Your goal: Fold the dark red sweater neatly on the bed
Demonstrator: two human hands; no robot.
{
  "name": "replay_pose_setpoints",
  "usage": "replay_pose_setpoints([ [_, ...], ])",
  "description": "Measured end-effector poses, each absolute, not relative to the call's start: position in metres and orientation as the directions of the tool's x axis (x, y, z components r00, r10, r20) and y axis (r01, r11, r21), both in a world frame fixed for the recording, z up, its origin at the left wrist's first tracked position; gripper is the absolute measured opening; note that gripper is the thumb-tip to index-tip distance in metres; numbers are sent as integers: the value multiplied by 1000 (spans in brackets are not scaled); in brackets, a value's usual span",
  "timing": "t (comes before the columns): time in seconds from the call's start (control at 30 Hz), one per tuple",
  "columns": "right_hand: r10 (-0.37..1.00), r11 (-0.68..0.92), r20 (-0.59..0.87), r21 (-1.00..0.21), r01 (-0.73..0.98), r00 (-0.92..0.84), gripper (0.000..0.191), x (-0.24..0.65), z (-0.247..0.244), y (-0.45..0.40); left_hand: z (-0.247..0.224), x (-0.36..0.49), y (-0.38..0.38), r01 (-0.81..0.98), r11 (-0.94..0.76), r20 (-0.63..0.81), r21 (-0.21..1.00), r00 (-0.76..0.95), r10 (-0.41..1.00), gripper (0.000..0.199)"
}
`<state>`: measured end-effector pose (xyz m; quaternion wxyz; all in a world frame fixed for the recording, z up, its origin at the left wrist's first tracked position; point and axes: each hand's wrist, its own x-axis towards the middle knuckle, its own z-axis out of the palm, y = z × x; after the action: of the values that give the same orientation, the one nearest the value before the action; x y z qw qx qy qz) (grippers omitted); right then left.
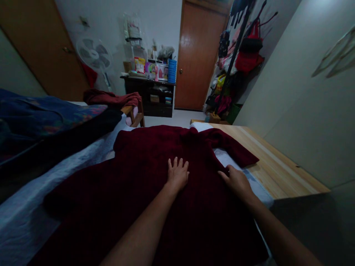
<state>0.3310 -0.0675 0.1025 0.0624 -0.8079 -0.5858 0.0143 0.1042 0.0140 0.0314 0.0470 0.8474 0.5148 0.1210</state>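
A dark red long-sleeved garment [149, 159] lies spread out on a light cloth [94, 151], one sleeve reaching over a wooden board at the right. Flat on the middle of the garment rests my left hand [178, 173], its fingers apart and nothing held. My right hand [237, 181] is at the garment's right edge, below the sleeve. Its thumb lies on top of the fabric and the other fingers curl at the edge, where their tips are partly hidden.
The wooden board [277, 170] lies at the right beside a pale wall. Dark and patterned clothes [50, 114] are piled at the left. Farther back are a reddish cloth [111, 98], a fan [94, 54], a dark shelf [149, 96] and hanging bags [249, 48].
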Motion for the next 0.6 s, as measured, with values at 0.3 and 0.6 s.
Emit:
replay_pose_setpoints([
  [0.3, 942, -309, 50, -260, 915, 332, 22, 337, 99, -86, 29, 120, -6, 723, -616, 71, 313, 629, 774, 70],
  [0.6, 963, -267, -94, -486, 832, 254, 27, 343, 108, -125, 22, 121, -7, 753, -615, 86, 235, 614, 784, 68],
])
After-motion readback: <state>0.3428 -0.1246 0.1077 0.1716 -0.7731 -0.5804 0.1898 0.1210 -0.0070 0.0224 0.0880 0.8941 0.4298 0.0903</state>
